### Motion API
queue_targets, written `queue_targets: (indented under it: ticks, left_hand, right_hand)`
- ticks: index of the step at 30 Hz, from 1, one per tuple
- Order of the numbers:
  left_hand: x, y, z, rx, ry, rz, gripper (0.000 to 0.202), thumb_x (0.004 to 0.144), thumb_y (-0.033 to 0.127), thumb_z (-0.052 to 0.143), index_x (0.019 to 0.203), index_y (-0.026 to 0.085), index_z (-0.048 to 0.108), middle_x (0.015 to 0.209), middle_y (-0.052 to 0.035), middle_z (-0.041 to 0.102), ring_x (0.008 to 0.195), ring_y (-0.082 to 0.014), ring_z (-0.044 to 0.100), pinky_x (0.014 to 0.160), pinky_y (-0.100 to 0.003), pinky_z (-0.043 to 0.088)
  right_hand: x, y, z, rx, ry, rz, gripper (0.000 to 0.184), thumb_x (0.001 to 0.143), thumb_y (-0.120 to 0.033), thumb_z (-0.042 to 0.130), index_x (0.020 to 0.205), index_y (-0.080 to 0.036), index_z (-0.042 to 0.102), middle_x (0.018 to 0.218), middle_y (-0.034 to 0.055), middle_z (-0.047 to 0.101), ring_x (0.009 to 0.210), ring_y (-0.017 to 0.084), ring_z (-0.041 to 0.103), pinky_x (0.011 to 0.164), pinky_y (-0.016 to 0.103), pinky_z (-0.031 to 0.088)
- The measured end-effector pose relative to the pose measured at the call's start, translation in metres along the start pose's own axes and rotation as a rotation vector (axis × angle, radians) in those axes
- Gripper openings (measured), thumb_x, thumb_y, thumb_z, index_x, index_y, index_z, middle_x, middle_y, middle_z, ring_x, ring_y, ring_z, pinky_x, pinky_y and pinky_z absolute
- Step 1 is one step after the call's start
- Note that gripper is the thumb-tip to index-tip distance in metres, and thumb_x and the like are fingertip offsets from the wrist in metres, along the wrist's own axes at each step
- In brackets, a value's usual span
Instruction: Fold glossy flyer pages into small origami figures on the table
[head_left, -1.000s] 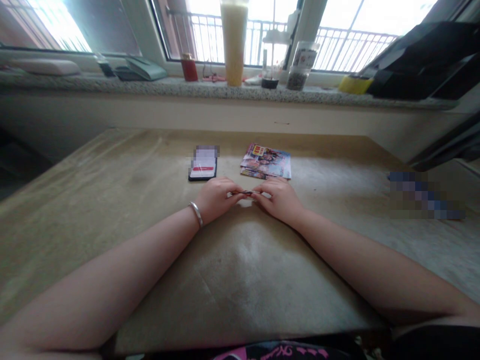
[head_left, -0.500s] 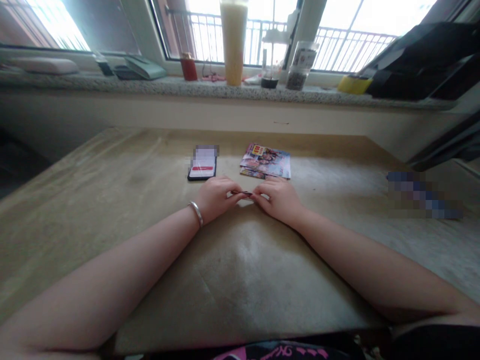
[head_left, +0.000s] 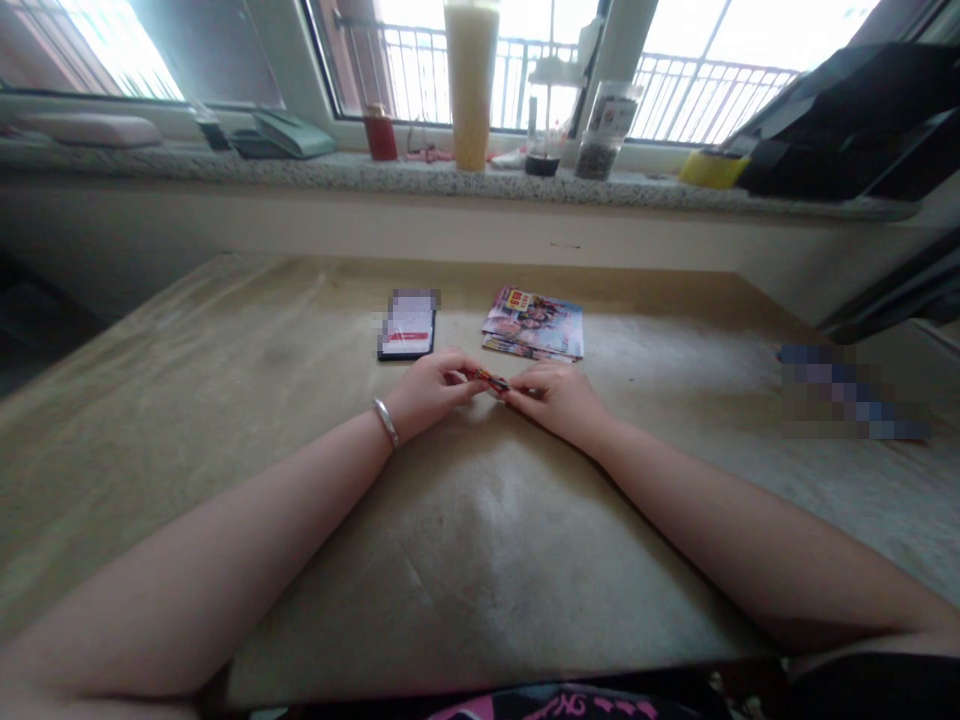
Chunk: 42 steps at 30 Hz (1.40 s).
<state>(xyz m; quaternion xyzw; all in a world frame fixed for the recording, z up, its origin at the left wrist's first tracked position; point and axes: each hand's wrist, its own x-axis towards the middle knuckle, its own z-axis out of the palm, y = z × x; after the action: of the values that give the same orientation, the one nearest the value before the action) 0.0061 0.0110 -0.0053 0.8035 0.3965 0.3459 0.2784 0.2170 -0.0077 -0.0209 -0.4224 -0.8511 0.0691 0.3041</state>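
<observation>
My left hand (head_left: 435, 387), with a silver bangle at its wrist, pinches one end of a small, narrow, colourful strip (head_left: 492, 379) that looks like folded printed paper. At its other end, the fingertips of my right hand (head_left: 559, 400) are closed on the strip too. It is held just above the table, partly covered by my fingers. Beyond my right hand lie printed leaflets (head_left: 536, 325), stacked slightly askew, with a yellow label on the top one. A phone (head_left: 409, 325) with a lit, partly blurred screen lies beyond my left hand.
The brownish table (head_left: 465, 560) reaches the wall under a window. On the granite sill (head_left: 300, 168) stand a tall yellow container (head_left: 471, 90), a red jar (head_left: 380, 135), a clear container (head_left: 598, 140) and a dark bag (head_left: 832, 130). A pixelated bluish object (head_left: 847, 390) lies at the table's right.
The strip has tilted, with its left end now higher and more of its coloured print showing. My left hand has shifted slightly left; my right hand is nearly still.
</observation>
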Motion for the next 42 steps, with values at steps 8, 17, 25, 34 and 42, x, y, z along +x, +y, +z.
queue_targets:
  ticks: [8,17,25,34,42]
  left_hand:
    - [-0.001,0.001,0.001,0.053,0.008,0.076,0.013,0.081,0.027,0.061,0.082,0.018,0.071,0.080,-0.0019,0.070,0.075,-0.0133,0.063,0.068,-0.023,0.050]
    - [-0.002,0.003,0.002,0.152,0.078,0.298,0.011,0.083,0.026,0.062,0.080,0.019,0.070,0.078,-0.0007,0.071,0.075,-0.0133,0.064,0.074,-0.025,0.048]
    - [-0.004,0.004,0.004,0.156,0.079,0.338,0.008,0.083,0.021,0.061,0.081,0.017,0.067,0.077,-0.0017,0.068,0.072,-0.0120,0.062,0.067,-0.023,0.049]
    - [-0.005,0.006,0.009,-0.077,0.017,0.205,0.010,0.081,0.018,0.057,0.090,0.016,0.060,0.083,-0.0016,0.066,0.076,-0.0102,0.065,0.074,-0.022,0.055]
    - [-0.006,0.009,0.001,0.040,0.025,0.272,0.017,0.078,0.008,0.048,0.084,0.016,0.062,0.083,-0.0028,0.059,0.078,-0.0101,0.059,0.067,-0.019,0.052]
  right_hand:
    - [-0.001,-0.009,-0.006,0.124,0.087,0.027,0.012,0.085,-0.025,0.059,0.087,-0.019,0.070,0.077,0.0032,0.066,0.074,0.015,0.058,0.068,0.028,0.044]
    - [-0.003,-0.013,-0.002,0.238,0.160,0.033,0.008,0.082,-0.017,0.057,0.083,-0.020,0.064,0.076,0.0010,0.065,0.068,0.012,0.056,0.060,0.024,0.046]
    - [-0.004,-0.016,-0.005,0.150,0.157,0.020,0.003,0.080,-0.019,0.060,0.079,-0.020,0.062,0.073,0.0003,0.062,0.069,0.013,0.055,0.061,0.025,0.044]
    - [-0.002,-0.014,-0.001,0.186,0.131,0.078,0.005,0.081,-0.016,0.054,0.078,-0.020,0.055,0.076,0.0018,0.059,0.072,0.015,0.054,0.061,0.026,0.045]
    - [-0.002,-0.007,0.002,0.333,0.164,0.125,0.003,0.084,-0.018,0.050,0.082,-0.020,0.052,0.079,0.0021,0.058,0.073,0.014,0.055,0.058,0.024,0.046]
